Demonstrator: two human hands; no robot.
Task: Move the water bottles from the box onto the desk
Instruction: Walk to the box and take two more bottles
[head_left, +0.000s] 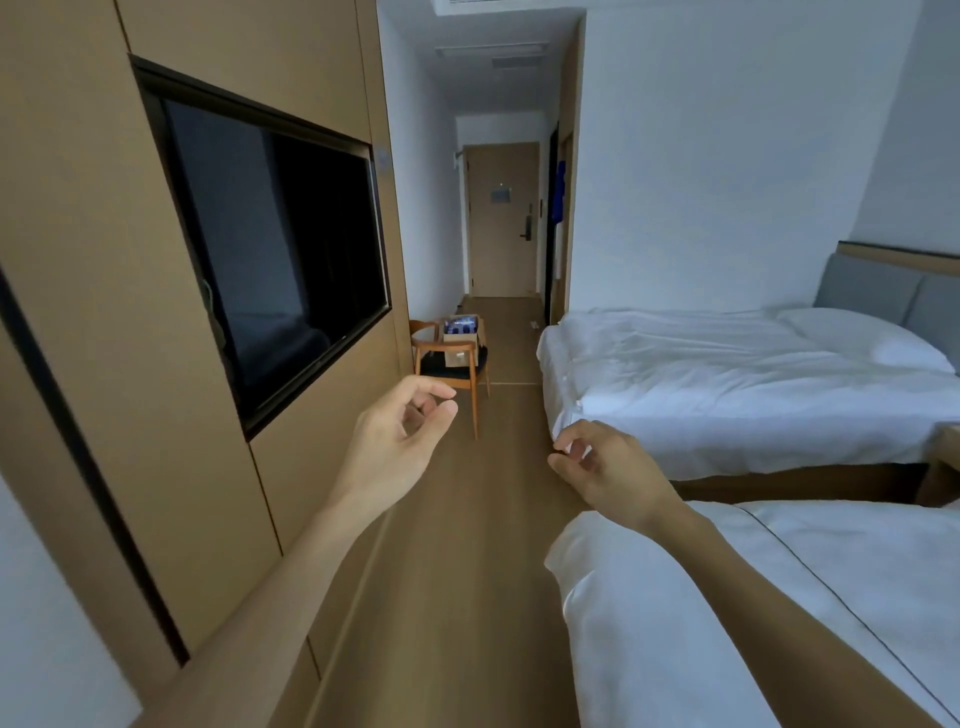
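Bottles (460, 326) sit in a cardboard box (464, 335) on a wooden chair (451, 366) far down the room, left of the bed (727, 374). Left hand (397, 436) and right hand (608, 465) hover near, fingers loosely curled, holding nothing.

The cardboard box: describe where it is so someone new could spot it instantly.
Look down the corridor toward the door. On the left, past the wall-mounted TV, a wooden chair carries the cardboard box: open-topped, brown, showing blue-labelled bottles.
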